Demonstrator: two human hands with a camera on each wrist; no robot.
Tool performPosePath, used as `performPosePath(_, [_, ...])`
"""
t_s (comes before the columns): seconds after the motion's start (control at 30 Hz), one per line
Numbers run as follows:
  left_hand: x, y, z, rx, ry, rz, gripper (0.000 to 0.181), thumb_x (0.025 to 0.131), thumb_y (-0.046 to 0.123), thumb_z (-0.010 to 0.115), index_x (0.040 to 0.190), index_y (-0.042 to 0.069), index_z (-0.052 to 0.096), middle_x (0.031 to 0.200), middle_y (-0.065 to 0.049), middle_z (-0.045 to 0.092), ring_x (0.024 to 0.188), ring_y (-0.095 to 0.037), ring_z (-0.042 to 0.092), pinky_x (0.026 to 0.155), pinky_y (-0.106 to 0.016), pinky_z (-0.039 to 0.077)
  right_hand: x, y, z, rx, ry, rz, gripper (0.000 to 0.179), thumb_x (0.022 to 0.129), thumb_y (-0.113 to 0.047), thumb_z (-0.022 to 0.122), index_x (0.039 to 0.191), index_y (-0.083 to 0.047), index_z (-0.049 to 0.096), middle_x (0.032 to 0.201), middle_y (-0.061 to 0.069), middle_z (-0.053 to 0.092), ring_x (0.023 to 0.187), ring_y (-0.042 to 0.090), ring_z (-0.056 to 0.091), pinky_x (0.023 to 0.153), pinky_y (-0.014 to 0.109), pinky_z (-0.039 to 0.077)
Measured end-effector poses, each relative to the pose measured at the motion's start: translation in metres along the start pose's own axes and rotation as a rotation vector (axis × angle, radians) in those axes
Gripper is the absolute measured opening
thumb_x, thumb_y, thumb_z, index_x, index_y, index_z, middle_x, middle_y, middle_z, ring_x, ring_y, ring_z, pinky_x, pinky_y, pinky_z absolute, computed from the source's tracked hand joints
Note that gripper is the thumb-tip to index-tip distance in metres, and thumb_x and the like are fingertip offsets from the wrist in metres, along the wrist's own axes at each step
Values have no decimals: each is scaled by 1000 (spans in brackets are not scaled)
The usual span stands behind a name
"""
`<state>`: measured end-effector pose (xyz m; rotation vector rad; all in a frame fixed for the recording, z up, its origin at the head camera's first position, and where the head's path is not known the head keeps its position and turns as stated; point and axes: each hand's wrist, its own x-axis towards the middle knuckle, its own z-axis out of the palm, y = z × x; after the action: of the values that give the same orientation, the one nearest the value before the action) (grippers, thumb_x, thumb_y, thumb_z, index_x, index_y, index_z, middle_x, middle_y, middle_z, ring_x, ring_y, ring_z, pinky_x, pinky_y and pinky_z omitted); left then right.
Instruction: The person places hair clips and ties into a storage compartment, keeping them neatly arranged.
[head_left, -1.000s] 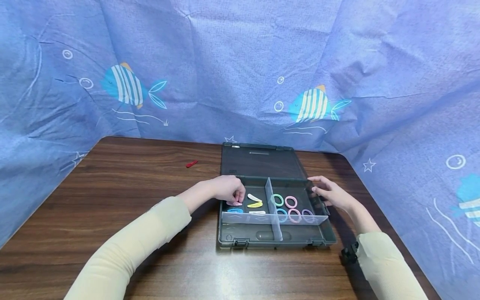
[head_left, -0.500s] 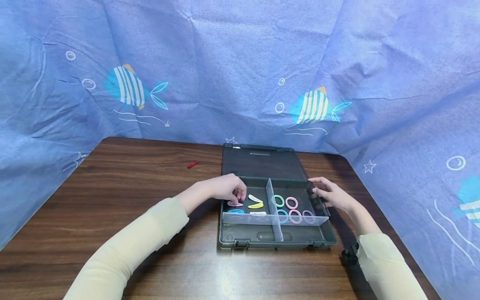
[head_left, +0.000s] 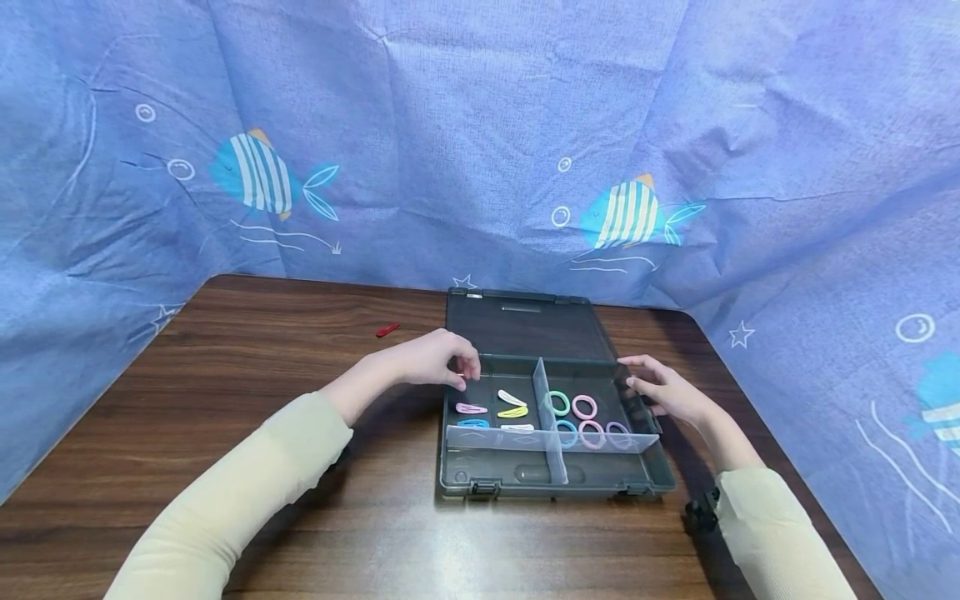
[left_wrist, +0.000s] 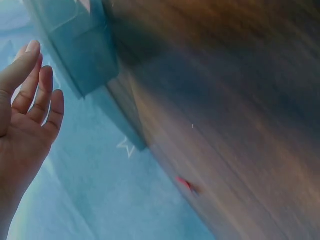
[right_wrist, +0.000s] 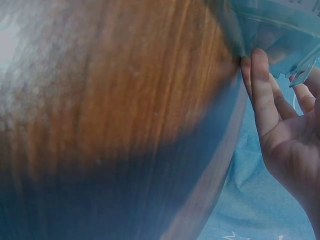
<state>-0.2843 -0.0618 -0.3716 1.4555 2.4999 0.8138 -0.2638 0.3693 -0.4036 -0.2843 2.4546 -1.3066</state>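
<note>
A dark translucent organizer box (head_left: 480,479) lies with its lid (head_left: 525,333) folded back. Its back left compartment holds a pink hair clip (head_left: 471,409), a blue hair clip (head_left: 473,423), a yellow hair clip (head_left: 513,412) and two white ones. Several coloured hair ties, including a green hair tie (head_left: 558,392), lie in the back right compartment. My left hand (head_left: 431,360) hovers over the box's left edge with loosely bent fingers, holding nothing. My right hand (head_left: 669,390) touches the box's right side, with extended fingers (right_wrist: 261,75) against the wall.
A red hair clip (head_left: 387,330) lies on the wooden table (head_left: 315,333) left of the lid. Clear dividers (head_left: 495,437) split the box into compartments. A blue fish-print cloth (head_left: 465,125) hangs behind the table.
My left hand has let go of the pink hair clip and moved up and left, out from over the clips. The right hand stays at the box's side.
</note>
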Motion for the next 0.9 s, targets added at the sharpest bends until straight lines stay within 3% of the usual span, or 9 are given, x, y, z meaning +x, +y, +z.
performPosePath(0.3, [-17, -13, -25, -18, 104, -35, 21, 74, 0, 75, 93, 4, 68, 89, -8, 68, 82, -18, 62, 75, -34, 51, -1, 1, -1, 1, -5, -7, 52, 99, -28, 49, 143, -9, 31, 126, 29, 47, 97, 17, 60, 74, 42, 53])
performPosePath(0.67, [-39, -50, -43, 35, 221, -177, 22, 76, 5, 76, 97, 4, 68, 93, -10, 68, 84, -18, 62, 79, -39, 50, -4, -6, -4, -66, -30, -37, 52, 99, -23, 49, 144, -5, 29, 126, 32, 47, 107, 30, 58, 72, 40, 52])
performPosePath(0.9, [-46, -66, -47, -5, 250, -276, 23, 79, 5, 74, 100, 4, 67, 100, -15, 67, 92, -25, 63, 84, -41, 50, -4, -7, -2, -74, -18, -10, 57, 94, -22, 57, 143, -7, 32, 123, 29, 52, 105, 24, 59, 73, 40, 53])
